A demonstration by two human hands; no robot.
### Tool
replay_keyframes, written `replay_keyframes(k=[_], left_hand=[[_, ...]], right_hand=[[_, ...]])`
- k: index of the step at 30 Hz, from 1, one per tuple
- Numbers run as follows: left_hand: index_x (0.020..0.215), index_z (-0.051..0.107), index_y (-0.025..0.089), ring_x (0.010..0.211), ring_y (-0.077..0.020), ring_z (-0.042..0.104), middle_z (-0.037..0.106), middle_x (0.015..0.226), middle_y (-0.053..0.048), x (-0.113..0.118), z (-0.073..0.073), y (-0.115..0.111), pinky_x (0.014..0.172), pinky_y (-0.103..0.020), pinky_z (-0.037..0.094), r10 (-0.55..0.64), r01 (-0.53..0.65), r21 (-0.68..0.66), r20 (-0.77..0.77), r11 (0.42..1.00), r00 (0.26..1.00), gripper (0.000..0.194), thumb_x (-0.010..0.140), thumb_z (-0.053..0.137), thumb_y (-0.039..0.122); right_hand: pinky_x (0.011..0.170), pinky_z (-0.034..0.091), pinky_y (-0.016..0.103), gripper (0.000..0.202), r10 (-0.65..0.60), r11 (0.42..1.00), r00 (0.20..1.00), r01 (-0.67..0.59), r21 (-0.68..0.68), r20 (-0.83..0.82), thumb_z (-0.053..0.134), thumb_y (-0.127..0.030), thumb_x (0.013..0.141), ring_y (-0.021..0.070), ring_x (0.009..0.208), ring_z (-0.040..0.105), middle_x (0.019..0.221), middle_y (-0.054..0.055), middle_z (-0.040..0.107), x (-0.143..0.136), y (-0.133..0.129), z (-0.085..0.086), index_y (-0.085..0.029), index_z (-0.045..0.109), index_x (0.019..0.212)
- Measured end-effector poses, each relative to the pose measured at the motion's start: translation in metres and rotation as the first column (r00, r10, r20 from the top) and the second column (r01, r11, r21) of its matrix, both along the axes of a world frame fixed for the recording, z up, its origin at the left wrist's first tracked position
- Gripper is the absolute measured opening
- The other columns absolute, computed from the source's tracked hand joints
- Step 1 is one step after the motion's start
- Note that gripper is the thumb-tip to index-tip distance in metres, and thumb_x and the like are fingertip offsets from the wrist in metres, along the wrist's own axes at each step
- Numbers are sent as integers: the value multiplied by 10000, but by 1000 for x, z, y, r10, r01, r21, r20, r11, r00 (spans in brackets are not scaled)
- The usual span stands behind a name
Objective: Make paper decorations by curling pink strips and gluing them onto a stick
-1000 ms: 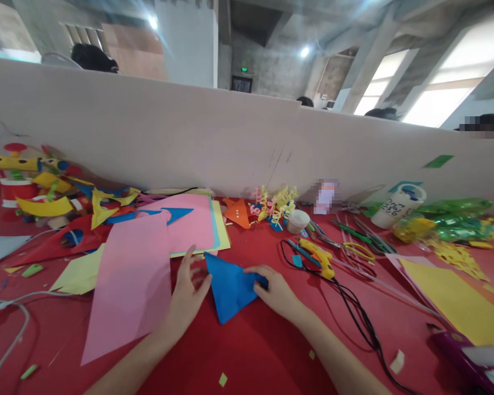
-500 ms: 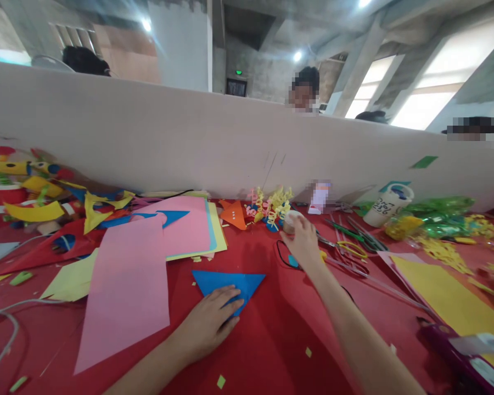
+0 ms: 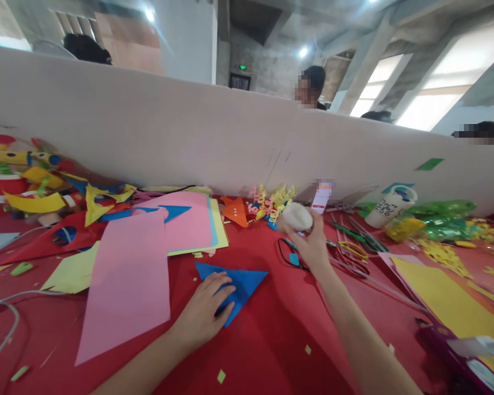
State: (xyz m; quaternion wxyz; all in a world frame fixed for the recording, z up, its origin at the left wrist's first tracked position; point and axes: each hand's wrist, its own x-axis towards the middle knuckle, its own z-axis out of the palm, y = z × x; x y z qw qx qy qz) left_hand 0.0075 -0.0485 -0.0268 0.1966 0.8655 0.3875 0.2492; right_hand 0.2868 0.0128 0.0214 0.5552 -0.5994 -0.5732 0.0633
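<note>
A blue paper triangle [image 3: 247, 282] lies on the red tabletop, its point towards me. My left hand [image 3: 208, 304] rests on its left part with the fingers spread, and a dark gap or shadow shows beside the thumb. My right hand [image 3: 313, 241] grips a white round object [image 3: 299, 216] between thumb and fingers, a little above the table. That object is smeared by motion, so its exact kind is unclear. Below it are black-handled scissors [image 3: 288, 252], with a bit of blue showing through the loop.
Pink paper [image 3: 127, 274] and stacked coloured sheets lie left. Paper shapes and decorated models stand far left. Scissors with yellow handles [image 3: 352, 249], a white cup [image 3: 391, 207], green plastic bottles [image 3: 444, 219] and a purple glue gun [image 3: 456, 351] are right. A white partition [image 3: 189, 137] runs behind.
My right hand has lifted the white round object off the table and tilted it towards me. My left hand has shifted slightly left on the blue triangle.
</note>
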Motion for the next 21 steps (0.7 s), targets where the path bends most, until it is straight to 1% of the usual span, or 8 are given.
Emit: replay_keyframes(k=[2, 3, 4, 7, 11, 14, 18, 21], left_hand=[[1021, 624, 231, 1143, -278, 475, 592, 1143, -83, 1, -1, 1, 990, -469, 370, 1, 0, -19, 2, 1000, 1000, 246, 808, 505, 262], [1011, 623, 231, 1135, -274, 480, 592, 1133, -80, 1, -1, 1, 978, -461, 385, -4, 4, -28, 4, 1000, 1000, 239, 800, 513, 247], [1007, 618, 230, 1125, -269, 486, 592, 1125, -79, 1, -1, 1, 965, -450, 400, -12, 12, -32, 6, 999, 1000, 236, 794, 516, 235], [984, 603, 217, 1070, -246, 516, 591, 1096, -77, 3, 3, 1, 935, -425, 427, -24, 24, -28, 10, 999, 1000, 211, 790, 520, 225], [927, 578, 203, 1040, -232, 527, 592, 1070, -76, 5, 8, 0, 922, -408, 431, -9, 10, -68, 15, 998, 1000, 158, 775, 536, 210], [911, 552, 209, 1021, -240, 537, 591, 1041, -75, 6, 9, -1, 907, -419, 433, 37, -31, -130, 44, 991, 998, 169, 743, 560, 203], [1023, 500, 204, 1008, -267, 542, 580, 1052, -93, 6, 7, -1, 881, -451, 432, 134, -117, -222, 62, 968, 989, 321, 713, 581, 224], [1064, 476, 203, 1032, -277, 534, 571, 1079, -101, 5, 6, 0, 890, -465, 417, 152, -128, -256, 76, 958, 985, 374, 707, 582, 236]], right_hand=[[901, 422, 355, 667, 315, 943, 949, -314, -109, -13, 664, -355, 676, 226, 1071, 514, 1226, 109, 491, -26, -23, 1, -205, 374, 1257], [908, 422, 360, 665, 426, 886, 905, -422, -191, -23, 668, -341, 680, 228, 1072, 519, 1228, 100, 497, -38, -33, -1, -213, 378, 1265], [923, 414, 371, 675, 466, 855, 884, -460, -239, -32, 668, -334, 683, 233, 1089, 511, 1236, 98, 495, -48, -42, -4, -216, 371, 1277], [974, 370, 404, 659, 483, 834, 876, -468, -291, -23, 676, -328, 674, 249, 1148, 470, 1256, 101, 489, -66, -57, -19, -210, 401, 1261], [959, 388, 383, 612, 532, 802, 845, -522, -292, -52, 678, -316, 677, 234, 1131, 489, 1230, 93, 523, -69, -60, -31, -199, 440, 1228], [970, 373, 398, 615, 548, 797, 836, -532, -286, -30, 678, -308, 679, 236, 1144, 481, 1237, 91, 525, -70, -61, -33, -207, 443, 1239], [974, 367, 416, 640, 571, 785, 821, -538, -306, 21, 683, -313, 677, 242, 1152, 473, 1253, 84, 517, -73, -63, -33, -234, 432, 1260], [971, 370, 425, 648, 568, 789, 822, -531, -309, 37, 682, -314, 679, 246, 1149, 472, 1255, 79, 516, -74, -63, -34, -244, 424, 1269]])
